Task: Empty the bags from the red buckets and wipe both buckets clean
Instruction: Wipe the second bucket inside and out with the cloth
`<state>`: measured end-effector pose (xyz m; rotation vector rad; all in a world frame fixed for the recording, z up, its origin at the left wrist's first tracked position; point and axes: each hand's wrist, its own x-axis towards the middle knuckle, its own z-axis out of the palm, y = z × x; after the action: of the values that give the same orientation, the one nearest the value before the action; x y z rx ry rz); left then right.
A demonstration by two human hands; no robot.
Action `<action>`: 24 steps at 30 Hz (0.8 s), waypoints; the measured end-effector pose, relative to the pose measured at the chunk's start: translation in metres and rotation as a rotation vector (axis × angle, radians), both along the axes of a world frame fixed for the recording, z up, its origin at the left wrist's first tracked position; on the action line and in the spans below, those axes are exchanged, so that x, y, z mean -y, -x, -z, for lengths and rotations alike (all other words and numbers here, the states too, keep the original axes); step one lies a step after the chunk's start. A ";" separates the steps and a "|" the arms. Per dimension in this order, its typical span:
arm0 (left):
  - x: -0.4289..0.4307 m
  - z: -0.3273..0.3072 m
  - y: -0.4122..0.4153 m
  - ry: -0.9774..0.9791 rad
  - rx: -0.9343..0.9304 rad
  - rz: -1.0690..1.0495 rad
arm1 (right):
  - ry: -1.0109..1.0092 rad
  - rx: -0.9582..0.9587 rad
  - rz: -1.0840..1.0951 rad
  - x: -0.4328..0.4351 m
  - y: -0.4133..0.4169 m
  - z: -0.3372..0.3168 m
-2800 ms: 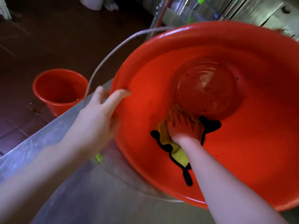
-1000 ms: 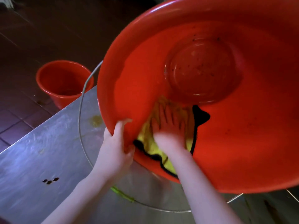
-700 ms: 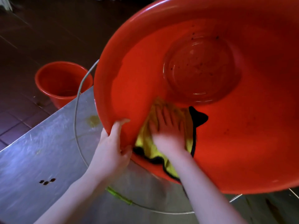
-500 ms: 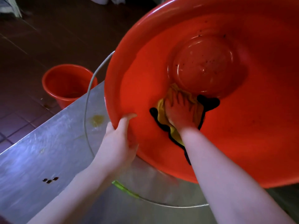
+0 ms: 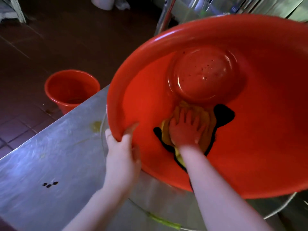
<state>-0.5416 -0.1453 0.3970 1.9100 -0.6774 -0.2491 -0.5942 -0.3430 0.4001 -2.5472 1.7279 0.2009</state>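
Tips the large red plastic bucket (image 5: 258,144) onto its side on the brushed steel counter (image 5: 50,160), mouth toward the camera, presumably to bring the inner wall and round base within arm's reach. Clamps the near-left rim with the left hand (image 5: 122,157): thumb hooked over the lip onto the inside, fingers behind it out of view, likely to stop the bucket rolling or sliding under the scrubbing. Presses the right hand (image 5: 186,129) flat, fingers straight and spread, on a yellow cloth with black edging (image 5: 223,114), pinning it to the lower inner wall just below the base (image 5: 206,75). Pinches nothing there; palm pressure alone seems to carry the cloth. Shows specks and droplets on that base, so probably more wiping due. Lets the thin wire handle (image 5: 283,209) lie loose on the counter beneath the bucket. Stands the second red bucket (image 5: 71,85) upright on the dark tiled floor (image 5: 66,39), well apart beyond the counter edge; no bag visible inside, whether wiped cannot tell. No bag in the tipped bucket either: emptying apparently done, wiping in hand.
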 end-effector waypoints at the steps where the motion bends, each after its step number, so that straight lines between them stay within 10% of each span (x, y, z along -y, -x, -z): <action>1: 0.002 0.003 0.010 -0.008 -0.055 -0.010 | -0.011 0.010 -0.047 -0.022 0.002 0.002; 8: -0.008 0.006 0.024 0.061 -0.157 0.023 | -0.026 -0.071 -0.402 -0.112 0.056 0.002; 17: -0.005 0.016 0.020 0.138 -0.133 0.048 | -0.063 0.072 -0.085 0.025 -0.022 0.007; 24: -0.009 0.007 0.023 0.126 -0.183 0.040 | -0.011 0.092 -0.470 -0.107 0.038 0.005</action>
<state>-0.5649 -0.1364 0.3900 1.7303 -0.5952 -0.3922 -0.6322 -0.2358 0.3948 -2.8601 1.0717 0.1084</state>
